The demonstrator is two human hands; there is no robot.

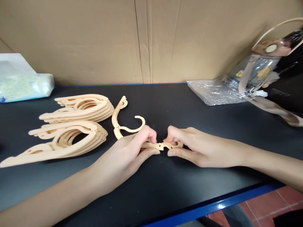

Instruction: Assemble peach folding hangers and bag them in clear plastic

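Observation:
A cream folding clothes hanger (115, 121) lies on the black table (142, 195), its hook (132, 130) pointing right and part of its body hidden behind my left hand. My left hand (127, 151) is closed, thumb and fingers pinching a cream hanger arm with a small hole near its tip. Facing it, my right hand (189, 145) is closed on a short curved hanger piece (175, 145). The two ends meet or nearly touch between my fingertips; whether they are joined I cannot tell. Whether the left piece belongs to the hooked hanger is hidden.
Two stacks of folded cream hangers, a rear stack (94, 108) and a front stack (78, 142), lie on the left. A tissue pack (26, 83) is behind them. At the back right are a clear plastic bag (210, 91) and a strapped bottle (262, 67). Cardboard (94, 41) stands behind.

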